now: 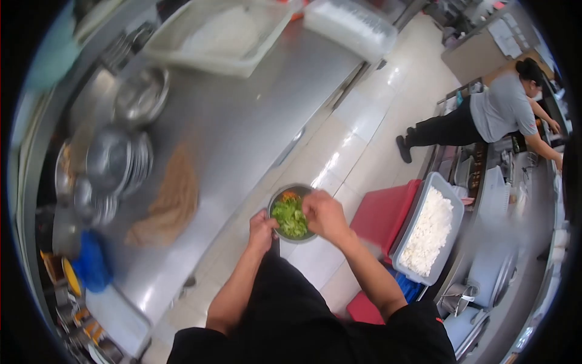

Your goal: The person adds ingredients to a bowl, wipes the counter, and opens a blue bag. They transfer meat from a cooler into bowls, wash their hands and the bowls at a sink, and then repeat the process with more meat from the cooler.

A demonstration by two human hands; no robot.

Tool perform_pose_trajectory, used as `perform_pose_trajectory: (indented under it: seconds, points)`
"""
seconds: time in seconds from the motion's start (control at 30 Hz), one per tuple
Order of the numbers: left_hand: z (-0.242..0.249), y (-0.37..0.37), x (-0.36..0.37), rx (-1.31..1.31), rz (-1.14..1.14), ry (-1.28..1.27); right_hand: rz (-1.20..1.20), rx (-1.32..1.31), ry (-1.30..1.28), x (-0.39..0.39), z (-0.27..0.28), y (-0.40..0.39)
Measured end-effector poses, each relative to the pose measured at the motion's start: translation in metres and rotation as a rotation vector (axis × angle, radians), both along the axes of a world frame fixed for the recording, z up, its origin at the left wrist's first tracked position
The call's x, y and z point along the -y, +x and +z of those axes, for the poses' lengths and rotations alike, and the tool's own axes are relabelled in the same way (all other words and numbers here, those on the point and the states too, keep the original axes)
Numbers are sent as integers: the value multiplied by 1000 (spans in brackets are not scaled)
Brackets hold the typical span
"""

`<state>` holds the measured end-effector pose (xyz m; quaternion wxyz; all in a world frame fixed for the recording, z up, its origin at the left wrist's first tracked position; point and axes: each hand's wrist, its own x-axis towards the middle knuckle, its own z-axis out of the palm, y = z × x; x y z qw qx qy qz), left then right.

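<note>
A round metal bowl [278, 199] is held in front of my body, above the floor. Chopped green leafy vegetables [288, 218] fill much of it, with some orange shreds [290, 196] at the far side. My left hand [262, 230] is closed on the bowl's left rim, thumb over the edge. Over the right side of the bowl, my right hand [327, 215] has its fingers curled together beside the greens. What those fingers hold, if anything, is hidden.
A steel counter [242, 115] on the left bears a brown cloth [167, 206], stacked metal bowls [109, 161] and a white tub [224, 36]. To the right stands a grey bin of white rice-like food [429, 230] by a red lid [385, 215]. A co-worker [500, 112] bends over the far counter.
</note>
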<state>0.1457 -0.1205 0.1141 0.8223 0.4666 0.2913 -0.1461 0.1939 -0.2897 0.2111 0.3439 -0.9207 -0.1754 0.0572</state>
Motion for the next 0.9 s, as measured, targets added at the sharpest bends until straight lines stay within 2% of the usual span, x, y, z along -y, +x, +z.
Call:
perform_pose_trajectory:
  seconds: [0.03, 0.1, 0.13, 0.2, 0.23, 0.3, 0.33, 0.4, 0.43, 0.53, 0.6, 0.67, 0.73, 0.8, 0.83, 0.87, 0.9]
  points:
    - [2, 18, 8, 26, -34, -22, 35, 68, -32, 10, -2, 10]
    - [16, 49, 29, 57, -115, -26, 110, 25, -77, 31, 10, 27]
    - [28, 69, 41, 79, -159, -2, 87, 74, -86, 41, 21, 40]
    - [47, 106, 65, 120, -239, -88, -70, 236, 98, 54, 48, 57]
    - [60, 124, 77, 142, -284, -113, -90, 270, 105, 64, 64, 66]
    - [83, 158, 101, 192, -346, -119, -331, -78, 60, 89, 96, 84]
    - [92, 175, 115, 201, -383, -129, -344, -45, 78, 103, 108, 97]
    - [114, 214, 134, 242, -431, -129, -223, 430, 30, 128, 123, 123]
    - [128, 233, 146, 231, -450, -154, -330, 357, 159, 137, 122, 134]
    - [140, 275, 168, 253, -465, -153, -327, 302, 221, 174, 139, 174]
    - [176, 307, 179, 258, -429, -135, -298, 247, 251, 192, 165, 207]
    - [200, 330, 184, 280, -415, -149, -255, 601, 199, 207, 182, 242]
    - [218, 355, 185, 322, -321, -120, -265, 680, 265, 224, 189, 280]
    - [235, 378, 181, 322, -282, -91, -371, 459, 345, 236, 200, 315]
    - [244, 391, 180, 313, -263, -94, -326, 187, 306, 243, 213, 332]
    - [255, 400, 178, 311, -243, -96, -304, 197, 308, 247, 216, 347]
    - [263, 412, 178, 311, -240, -134, -209, 61, 307, 250, 216, 366]
